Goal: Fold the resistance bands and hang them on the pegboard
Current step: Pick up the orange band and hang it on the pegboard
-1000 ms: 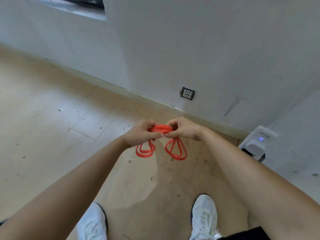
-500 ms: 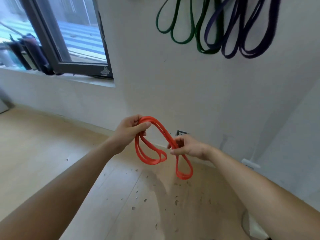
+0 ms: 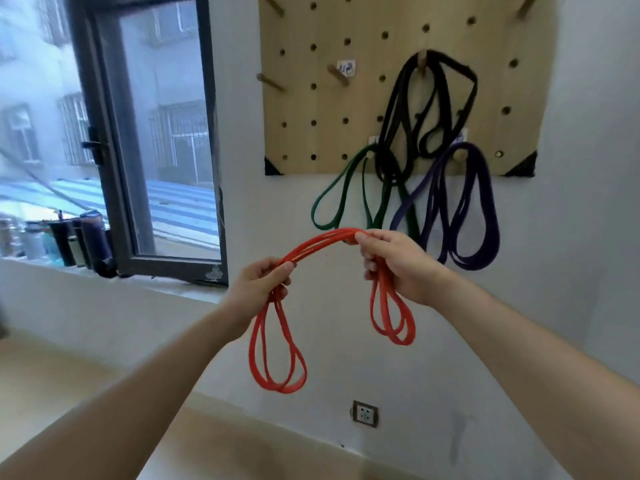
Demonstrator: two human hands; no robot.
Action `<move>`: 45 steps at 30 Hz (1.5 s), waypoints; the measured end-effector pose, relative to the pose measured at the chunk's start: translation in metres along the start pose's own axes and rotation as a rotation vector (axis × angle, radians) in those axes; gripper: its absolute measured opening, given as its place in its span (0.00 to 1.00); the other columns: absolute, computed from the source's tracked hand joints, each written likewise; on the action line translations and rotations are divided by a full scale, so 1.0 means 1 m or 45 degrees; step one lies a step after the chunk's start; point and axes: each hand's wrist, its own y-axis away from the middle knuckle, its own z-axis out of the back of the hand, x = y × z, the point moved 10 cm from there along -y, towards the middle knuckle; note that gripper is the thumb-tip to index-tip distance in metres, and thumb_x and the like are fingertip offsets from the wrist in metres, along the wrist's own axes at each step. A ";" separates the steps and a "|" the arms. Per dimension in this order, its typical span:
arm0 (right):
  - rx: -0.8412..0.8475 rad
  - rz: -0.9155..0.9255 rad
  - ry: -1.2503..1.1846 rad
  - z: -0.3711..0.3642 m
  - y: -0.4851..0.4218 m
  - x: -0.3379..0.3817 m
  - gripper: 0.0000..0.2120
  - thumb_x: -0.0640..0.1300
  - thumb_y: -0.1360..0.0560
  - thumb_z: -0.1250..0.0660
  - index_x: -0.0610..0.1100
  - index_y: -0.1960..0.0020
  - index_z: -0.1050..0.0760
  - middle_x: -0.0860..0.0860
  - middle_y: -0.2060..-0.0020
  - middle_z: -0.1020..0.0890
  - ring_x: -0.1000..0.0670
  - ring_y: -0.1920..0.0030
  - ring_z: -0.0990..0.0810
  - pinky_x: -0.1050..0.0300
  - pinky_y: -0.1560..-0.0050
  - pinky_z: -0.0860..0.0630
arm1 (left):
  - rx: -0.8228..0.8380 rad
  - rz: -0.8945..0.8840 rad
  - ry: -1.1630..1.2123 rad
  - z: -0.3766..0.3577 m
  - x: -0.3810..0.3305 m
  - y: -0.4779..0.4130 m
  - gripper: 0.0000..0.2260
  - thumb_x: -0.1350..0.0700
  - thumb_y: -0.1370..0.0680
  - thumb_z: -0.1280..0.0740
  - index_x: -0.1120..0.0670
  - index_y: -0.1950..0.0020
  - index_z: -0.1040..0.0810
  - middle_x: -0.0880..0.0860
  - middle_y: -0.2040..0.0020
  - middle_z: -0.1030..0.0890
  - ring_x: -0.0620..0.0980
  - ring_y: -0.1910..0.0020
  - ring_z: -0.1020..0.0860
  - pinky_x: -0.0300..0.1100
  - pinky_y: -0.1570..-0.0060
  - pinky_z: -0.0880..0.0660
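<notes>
I hold a folded red resistance band (image 3: 313,247) in front of the wall. My left hand (image 3: 258,289) grips one end of its arched middle, and loops hang below that fist. My right hand (image 3: 394,261) grips the other end, higher up, with shorter loops dangling under it. Above hangs the wooden pegboard (image 3: 311,98) with wooden pegs. A black band (image 3: 398,109), a green band (image 3: 332,199) and a purple band (image 3: 481,216) hang from pegs on its right half. A bare peg (image 3: 337,75) sticks out left of the black band.
A dark-framed window (image 3: 145,140) stands open at the left, with several bottles (image 3: 69,242) on its sill. A wall socket (image 3: 364,413) sits low on the white wall. Pale wood floor lies below.
My view has swung up from the floor to the pegboard. Both hands have risen and moved apart, stretching the red band into an arch with loops hanging from each fist.
</notes>
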 end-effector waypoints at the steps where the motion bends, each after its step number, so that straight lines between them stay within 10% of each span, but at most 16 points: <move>1: -0.038 0.036 -0.044 0.003 -0.011 0.019 0.10 0.45 0.17 0.36 0.38 0.44 0.22 0.51 0.67 0.30 0.54 0.69 0.31 0.55 0.62 0.28 | 0.027 -0.043 -0.014 0.000 -0.017 -0.009 0.09 0.53 0.18 0.33 0.56 0.42 0.18 0.54 0.58 0.21 0.48 0.61 0.21 0.37 0.58 0.21; 6: -0.175 0.236 -0.065 0.017 -0.062 0.118 0.12 0.47 0.16 0.37 0.39 0.53 0.25 0.52 0.70 0.31 0.53 0.72 0.31 0.55 0.65 0.28 | 0.232 -0.169 -0.196 -0.013 -0.064 -0.038 0.08 0.55 0.19 0.32 0.53 0.41 0.19 0.51 0.58 0.20 0.48 0.59 0.17 0.38 0.54 0.19; 15: -0.410 0.283 0.005 0.062 -0.130 0.224 0.13 0.50 0.17 0.36 0.43 0.54 0.19 0.52 0.72 0.31 0.53 0.73 0.32 0.56 0.66 0.28 | 0.017 -0.274 0.378 0.024 -0.152 -0.132 0.12 0.54 0.16 0.36 0.59 0.37 0.21 0.52 0.62 0.25 0.49 0.67 0.23 0.44 0.58 0.20; 27: -0.567 0.581 0.070 0.084 -0.194 0.266 0.14 0.41 0.15 0.42 0.53 0.33 0.27 0.48 0.62 0.25 0.53 0.69 0.27 0.60 0.72 0.27 | -0.363 -0.443 0.391 0.037 -0.242 -0.258 0.10 0.55 0.17 0.33 0.57 0.38 0.20 0.53 0.56 0.19 0.45 0.68 0.25 0.43 0.52 0.20; 35: -0.576 0.505 0.476 0.091 -0.241 0.207 0.19 0.40 0.17 0.37 0.54 0.28 0.27 0.47 0.54 0.19 0.48 0.58 0.21 0.48 0.55 0.18 | -0.364 -0.466 0.056 0.012 -0.220 -0.301 0.07 0.52 0.17 0.34 0.54 0.48 0.18 0.54 0.56 0.18 0.48 0.63 0.23 0.45 0.55 0.19; 45: -0.183 0.290 0.632 0.071 -0.232 0.183 0.30 0.37 0.22 0.30 0.51 0.23 0.33 0.44 0.43 0.15 0.43 0.43 0.16 0.43 0.37 0.21 | -0.056 -0.392 -0.351 -0.027 -0.166 -0.301 0.15 0.50 0.18 0.34 0.50 0.32 0.21 0.51 0.47 0.14 0.51 0.47 0.16 0.50 0.42 0.19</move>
